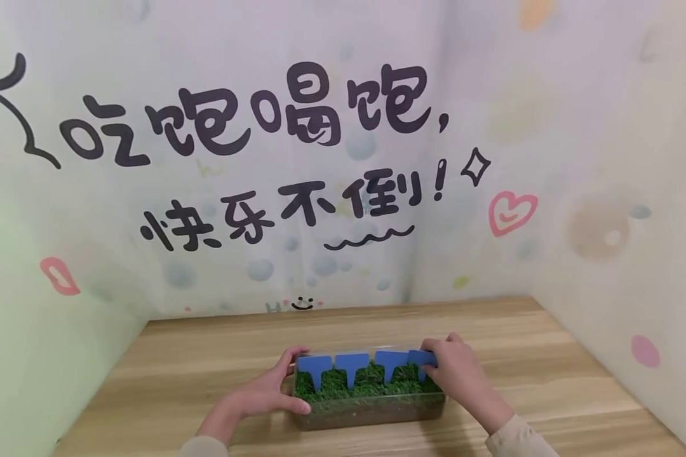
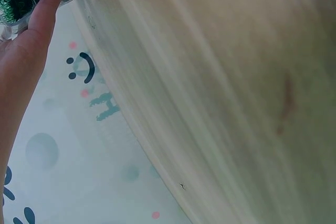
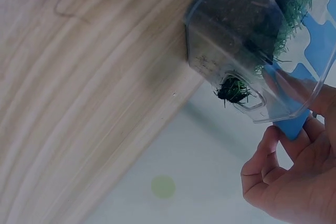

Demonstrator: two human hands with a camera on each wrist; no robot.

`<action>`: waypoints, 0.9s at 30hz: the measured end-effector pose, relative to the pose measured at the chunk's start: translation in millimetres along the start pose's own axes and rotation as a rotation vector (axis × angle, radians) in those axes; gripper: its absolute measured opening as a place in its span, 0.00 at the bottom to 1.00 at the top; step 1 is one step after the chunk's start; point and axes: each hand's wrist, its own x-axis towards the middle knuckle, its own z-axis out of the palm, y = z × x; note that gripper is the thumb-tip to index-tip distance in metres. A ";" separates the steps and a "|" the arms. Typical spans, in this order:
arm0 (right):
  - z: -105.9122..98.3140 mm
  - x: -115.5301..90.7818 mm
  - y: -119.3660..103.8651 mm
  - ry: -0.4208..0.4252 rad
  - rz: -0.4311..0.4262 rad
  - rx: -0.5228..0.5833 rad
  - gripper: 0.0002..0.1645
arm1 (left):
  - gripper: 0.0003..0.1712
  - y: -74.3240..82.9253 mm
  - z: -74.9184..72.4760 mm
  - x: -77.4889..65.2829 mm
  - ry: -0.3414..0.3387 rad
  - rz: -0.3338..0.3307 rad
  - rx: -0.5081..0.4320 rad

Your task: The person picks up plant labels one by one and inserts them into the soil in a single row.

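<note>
A clear plastic box (image 1: 371,412) filled with soil and green grass (image 1: 366,384) sits on the table. Several blue T-shaped plant labels (image 1: 351,362) stand in a row in the grass. My left hand (image 1: 257,395) grips the box's left end, thumb at the front wall and fingers behind. At the right end, my right hand (image 1: 460,369) pinches the rightmost blue plant label (image 1: 416,357) by its wide top. The right wrist view shows this label (image 3: 293,124) between thumb and fingers, its stem inside the box. Only part of the left hand (image 2: 39,30) shows in its wrist view.
The wood-grain table (image 1: 206,355) runs back to a printed wall (image 1: 320,190) with dark lettering. Side walls (image 1: 617,266) close it in at left and right. A green tuft (image 3: 233,90) shows at an opening in the box's end.
</note>
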 end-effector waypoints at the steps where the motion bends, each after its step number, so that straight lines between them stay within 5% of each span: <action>1: 0.4 0.4 -0.6 0.001 0.002 0.000 0.11 | 0.59 -0.9 -0.4 -0.7 0.001 0.000 0.001; 15: 1.8 3.0 -7.0 -0.006 0.005 0.022 0.11 | 0.56 -3.0 -10.0 -4.5 -0.028 0.004 -0.027; 20: -4.1 4.3 -8.9 0.054 -0.033 0.042 0.14 | 0.60 1.1 -14.5 -5.0 -0.021 -0.011 0.014; 24: -14.2 7.5 -9.1 0.149 -0.068 0.041 0.16 | 0.62 11.0 -17.4 -1.7 0.033 0.005 0.060; 27: -20.4 13.6 -8.7 0.196 -0.104 0.038 0.19 | 0.59 21.6 -16.2 6.1 0.138 0.004 0.123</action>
